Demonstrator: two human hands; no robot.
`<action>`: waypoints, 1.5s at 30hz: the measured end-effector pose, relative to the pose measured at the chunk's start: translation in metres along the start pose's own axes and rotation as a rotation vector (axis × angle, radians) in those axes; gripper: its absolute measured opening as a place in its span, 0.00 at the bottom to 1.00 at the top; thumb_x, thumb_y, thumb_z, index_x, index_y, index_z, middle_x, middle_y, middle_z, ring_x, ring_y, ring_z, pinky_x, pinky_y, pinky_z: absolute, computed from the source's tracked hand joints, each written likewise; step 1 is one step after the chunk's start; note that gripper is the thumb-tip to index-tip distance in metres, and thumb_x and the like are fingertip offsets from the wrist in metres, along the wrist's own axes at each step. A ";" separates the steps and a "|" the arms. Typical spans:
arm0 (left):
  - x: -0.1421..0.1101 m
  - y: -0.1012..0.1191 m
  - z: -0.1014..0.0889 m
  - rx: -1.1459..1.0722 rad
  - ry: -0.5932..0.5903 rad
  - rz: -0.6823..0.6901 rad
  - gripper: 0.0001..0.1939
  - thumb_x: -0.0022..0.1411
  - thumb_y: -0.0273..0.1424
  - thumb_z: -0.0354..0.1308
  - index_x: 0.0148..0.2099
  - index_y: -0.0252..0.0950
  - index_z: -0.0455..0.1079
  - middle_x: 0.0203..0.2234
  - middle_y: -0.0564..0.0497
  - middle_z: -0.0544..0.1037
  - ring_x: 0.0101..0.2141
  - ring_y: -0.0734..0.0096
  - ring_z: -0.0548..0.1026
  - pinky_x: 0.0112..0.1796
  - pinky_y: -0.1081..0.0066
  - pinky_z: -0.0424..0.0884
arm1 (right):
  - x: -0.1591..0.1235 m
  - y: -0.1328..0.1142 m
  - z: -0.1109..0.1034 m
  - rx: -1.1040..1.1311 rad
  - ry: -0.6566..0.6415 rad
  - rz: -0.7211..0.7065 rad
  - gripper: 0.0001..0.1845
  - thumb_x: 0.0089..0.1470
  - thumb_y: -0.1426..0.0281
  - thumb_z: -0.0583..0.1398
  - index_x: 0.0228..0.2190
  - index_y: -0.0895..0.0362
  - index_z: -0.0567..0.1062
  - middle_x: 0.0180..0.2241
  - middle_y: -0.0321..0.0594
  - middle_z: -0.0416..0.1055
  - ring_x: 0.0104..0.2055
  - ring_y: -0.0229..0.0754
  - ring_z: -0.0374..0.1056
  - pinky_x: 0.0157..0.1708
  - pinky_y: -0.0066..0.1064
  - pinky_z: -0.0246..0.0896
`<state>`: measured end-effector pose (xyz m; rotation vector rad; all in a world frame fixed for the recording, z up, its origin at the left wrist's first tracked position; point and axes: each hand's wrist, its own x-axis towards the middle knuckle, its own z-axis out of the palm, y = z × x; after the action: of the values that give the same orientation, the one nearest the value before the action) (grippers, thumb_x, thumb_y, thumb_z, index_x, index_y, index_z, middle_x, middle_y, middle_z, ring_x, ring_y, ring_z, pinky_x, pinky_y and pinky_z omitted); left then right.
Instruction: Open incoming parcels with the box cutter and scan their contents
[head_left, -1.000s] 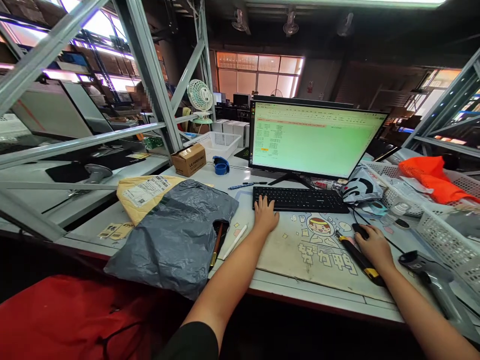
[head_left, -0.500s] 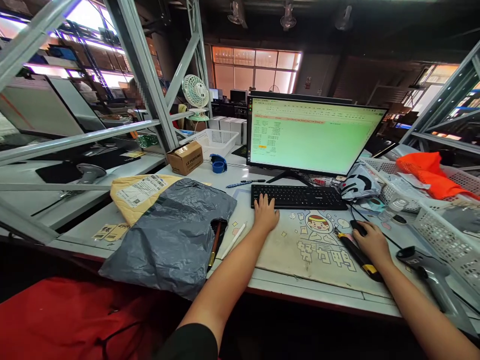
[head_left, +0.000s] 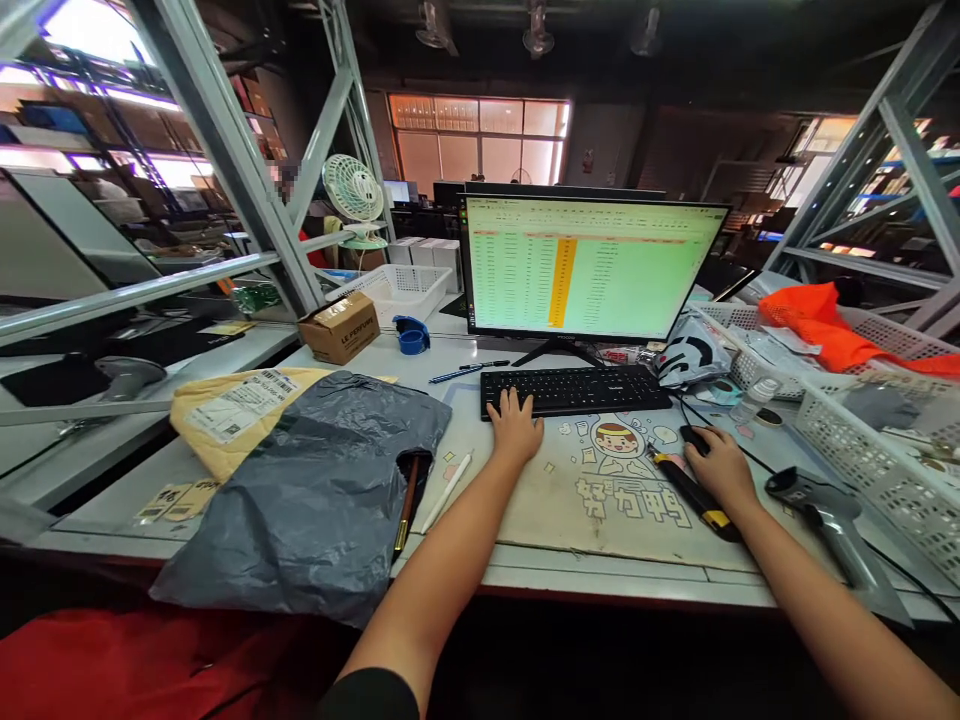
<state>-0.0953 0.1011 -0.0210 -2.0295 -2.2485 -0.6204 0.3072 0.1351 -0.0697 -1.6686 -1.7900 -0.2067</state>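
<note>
My left hand (head_left: 517, 424) rests with spread fingers on the left end of the black keyboard (head_left: 600, 388). Under my right hand (head_left: 721, 466) is a black computer mouse (head_left: 696, 440), which the fingers cover in part. Beyond the keyboard stands a monitor (head_left: 585, 265) showing a spreadsheet with one column marked orange. A black-and-yellow utility knife (head_left: 694, 495) lies on the printed desk mat (head_left: 555, 510), just left of my right wrist. To the right of that wrist is a grey barcode scanner (head_left: 825, 515).
A grey plastic mailer bag (head_left: 300, 490) and a yellow padded envelope (head_left: 195, 420) lie on the left. Behind them stand a cardboard box (head_left: 341, 330) and a blue tape roll (head_left: 412, 340). White baskets (head_left: 862, 460) line the right side. Metal frame posts (head_left: 225, 150) rise on the left.
The screen went from a sheet with few rows to a fuller one with an orange column. The view turned slightly right. Both hands stayed on the keyboard and mouse.
</note>
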 end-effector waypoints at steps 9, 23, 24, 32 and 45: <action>0.006 -0.005 -0.001 -0.027 -0.059 -0.008 0.32 0.69 0.42 0.52 0.71 0.39 0.61 0.73 0.39 0.53 0.73 0.45 0.47 0.68 0.37 0.43 | -0.002 -0.005 -0.002 0.021 0.012 -0.010 0.23 0.57 0.62 0.58 0.50 0.58 0.80 0.54 0.50 0.72 0.57 0.53 0.68 0.60 0.45 0.62; 0.005 -0.007 -0.005 -0.089 -0.081 -0.006 0.32 0.68 0.41 0.53 0.71 0.40 0.61 0.73 0.40 0.52 0.73 0.47 0.46 0.69 0.39 0.42 | -0.001 -0.004 -0.003 -0.008 0.010 0.006 0.25 0.56 0.60 0.56 0.49 0.59 0.80 0.54 0.52 0.72 0.57 0.54 0.68 0.60 0.45 0.62; 0.005 -0.007 -0.005 -0.099 -0.081 -0.007 0.32 0.68 0.41 0.54 0.71 0.39 0.61 0.73 0.40 0.52 0.73 0.47 0.46 0.69 0.39 0.42 | -0.001 -0.004 -0.004 -0.004 0.004 0.012 0.26 0.55 0.59 0.56 0.49 0.59 0.80 0.54 0.52 0.72 0.56 0.55 0.68 0.60 0.45 0.62; -0.011 0.009 -0.034 -0.014 -0.118 0.133 0.25 0.71 0.36 0.52 0.67 0.35 0.67 0.71 0.41 0.57 0.72 0.52 0.48 0.69 0.47 0.49 | -0.001 -0.003 -0.014 -0.005 -0.058 0.063 0.32 0.55 0.54 0.56 0.53 0.61 0.79 0.56 0.57 0.71 0.61 0.60 0.65 0.60 0.47 0.60; -0.134 -0.107 -0.146 0.234 -0.449 -0.250 0.32 0.67 0.49 0.55 0.61 0.28 0.70 0.54 0.28 0.74 0.52 0.40 0.77 0.51 0.52 0.73 | 0.000 -0.008 -0.016 0.117 0.049 0.107 0.28 0.56 0.54 0.57 0.49 0.60 0.81 0.59 0.60 0.67 0.64 0.64 0.60 0.61 0.58 0.53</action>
<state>-0.2133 -0.0788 0.0455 -1.9361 -2.6876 0.1125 0.3054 0.1254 -0.0550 -1.6563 -1.6395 -0.0924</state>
